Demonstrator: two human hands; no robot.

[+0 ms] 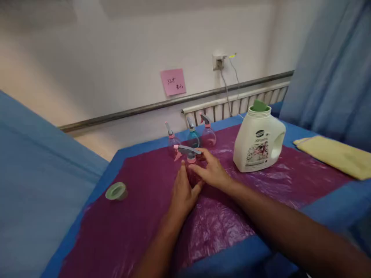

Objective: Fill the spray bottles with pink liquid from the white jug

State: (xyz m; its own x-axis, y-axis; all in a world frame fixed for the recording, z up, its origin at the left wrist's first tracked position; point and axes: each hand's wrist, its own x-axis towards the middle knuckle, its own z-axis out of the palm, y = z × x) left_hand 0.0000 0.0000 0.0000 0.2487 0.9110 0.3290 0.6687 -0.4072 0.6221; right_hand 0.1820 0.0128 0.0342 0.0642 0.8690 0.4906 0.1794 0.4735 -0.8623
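Spray bottle (191, 156) held; green piece (259, 105) in jug mouth (261, 114).

Finishes around the grip

Held spray bottle (189, 152) was smooth plastic. Sheet (145, 208) underneath was glossy, wrinkled film. Right of grip, jug (256, 141) looked smooth plastic; cloth (336, 156) beyond it, matt. Note (173, 82) behind was paper.

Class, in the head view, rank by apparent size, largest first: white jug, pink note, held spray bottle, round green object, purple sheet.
Purple sheet
White jug
Pink note, held spray bottle: unranked, the bottle is partly hidden
Round green object
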